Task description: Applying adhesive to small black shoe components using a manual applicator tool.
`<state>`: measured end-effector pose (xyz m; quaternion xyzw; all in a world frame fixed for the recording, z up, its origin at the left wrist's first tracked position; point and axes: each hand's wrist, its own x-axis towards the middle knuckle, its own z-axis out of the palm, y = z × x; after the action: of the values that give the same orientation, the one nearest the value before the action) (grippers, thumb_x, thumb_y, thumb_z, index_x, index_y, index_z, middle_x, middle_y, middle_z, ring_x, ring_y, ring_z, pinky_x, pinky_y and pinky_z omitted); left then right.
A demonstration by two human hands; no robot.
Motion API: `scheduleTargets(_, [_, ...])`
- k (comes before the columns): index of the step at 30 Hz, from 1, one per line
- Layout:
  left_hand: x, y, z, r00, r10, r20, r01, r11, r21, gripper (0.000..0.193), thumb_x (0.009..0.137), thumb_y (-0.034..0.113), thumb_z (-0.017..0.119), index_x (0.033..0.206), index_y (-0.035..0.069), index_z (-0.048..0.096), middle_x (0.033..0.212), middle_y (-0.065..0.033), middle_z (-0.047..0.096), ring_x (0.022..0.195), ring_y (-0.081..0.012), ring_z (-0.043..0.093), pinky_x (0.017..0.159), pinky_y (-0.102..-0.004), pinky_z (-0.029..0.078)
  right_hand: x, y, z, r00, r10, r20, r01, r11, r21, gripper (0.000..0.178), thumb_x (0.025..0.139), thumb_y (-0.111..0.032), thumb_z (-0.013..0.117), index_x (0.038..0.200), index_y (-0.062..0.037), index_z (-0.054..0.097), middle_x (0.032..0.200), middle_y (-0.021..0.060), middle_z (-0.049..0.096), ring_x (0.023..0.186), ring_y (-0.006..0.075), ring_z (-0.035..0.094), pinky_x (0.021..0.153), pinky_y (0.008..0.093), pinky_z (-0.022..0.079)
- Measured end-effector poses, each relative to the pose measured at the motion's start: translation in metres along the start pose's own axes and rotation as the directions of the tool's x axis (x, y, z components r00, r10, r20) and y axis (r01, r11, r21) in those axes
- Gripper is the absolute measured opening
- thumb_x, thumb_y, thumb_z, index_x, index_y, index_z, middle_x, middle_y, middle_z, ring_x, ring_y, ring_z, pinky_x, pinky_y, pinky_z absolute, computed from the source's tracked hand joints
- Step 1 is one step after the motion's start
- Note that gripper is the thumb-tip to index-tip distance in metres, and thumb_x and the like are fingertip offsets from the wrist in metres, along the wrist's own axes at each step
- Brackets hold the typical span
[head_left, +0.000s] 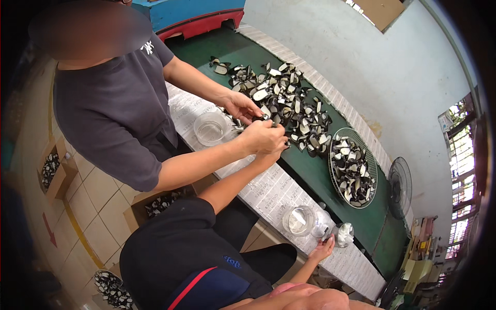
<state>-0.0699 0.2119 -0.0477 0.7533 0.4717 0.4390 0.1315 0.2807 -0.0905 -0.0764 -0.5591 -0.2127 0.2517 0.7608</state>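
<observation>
Looks like a factory workshop, judging by the green conveyor belt (199, 51), heaped black-and-white pieces (294, 109) and, at left, yellow floor line (82, 235) (red arrow (49, 230) beside).

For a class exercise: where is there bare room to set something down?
Bare: the green surface between the shell pile and the blue-and-red machine; the patterned ledge toward its lower-right end. Crowded: the shell pile itself, the filled basket, and around the lower clear tub.
</observation>
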Motion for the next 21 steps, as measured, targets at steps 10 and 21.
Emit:
scheduleTargets(10, [-0.002,-0.006,0.026,0.976,-0.217,0.019,0.185,0.779,-0.599,0.036,0.088,0.007,0.065,0.121,0.000,0.052,0.113,-0.0138,0.060,0.092,-0.0192,0.061,0.077,-0.0304,0.053,0.006,0.011,-0.008,1.000,-0.001,0.007,0.001,1.000,0.013,0.026,0.094,-0.019,0.060,0.117,-0.0059,0.061,0.085,-0.0039,0.054,0.076,0.0074,0.051,0.063,0.0258,0.049])
scheduleTargets(21, [-0.038,0.016,0.014,0.819,-0.445,0.362,0.497,0.237,-0.835,0.044,0.089,-0.001,0.062,0.130,0.000,0.047,0.115,-0.0089,0.060,0.099,-0.0174,0.063,0.083,-0.0337,0.058,0.005,0.006,-0.004,1.000,-0.009,0.006,0.008,0.996,0.085,0.025,0.094,-0.012,0.060,0.117,-0.0027,0.059,0.092,0.0011,0.060,0.074,0.0079,0.054,0.063,0.0226,0.045])
